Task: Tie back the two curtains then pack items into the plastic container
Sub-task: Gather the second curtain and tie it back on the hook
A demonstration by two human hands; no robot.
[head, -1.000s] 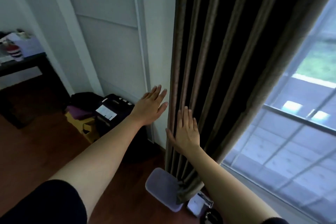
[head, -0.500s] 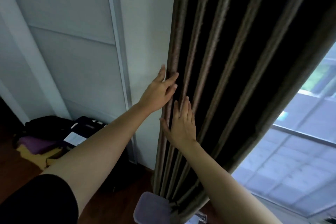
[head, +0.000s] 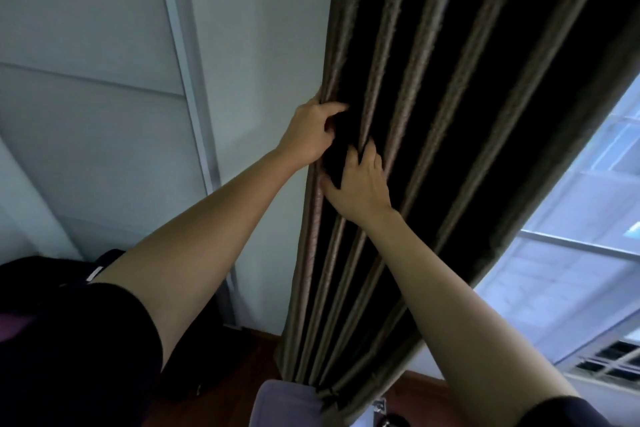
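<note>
A dark brown pleated curtain hangs from the top of the view down to the floor, beside a white wall. My left hand curls around the curtain's left edge, with its fingers hooked into the first fold. Just below and to the right, my right hand pinches a neighbouring pleat. The two hands nearly touch. A pale plastic container shows at the bottom edge, partly behind the curtain's hem. No tie-back is visible.
A white wall and a panelled door stand to the left. Dark bags lie on the wooden floor at lower left. A bright window fills the right side. Small items sit beside the container.
Both hands went from flat and open against the curtain to gripping its folds. The left hand moved right onto the curtain's edge. The view rose and closed in on the curtain.
</note>
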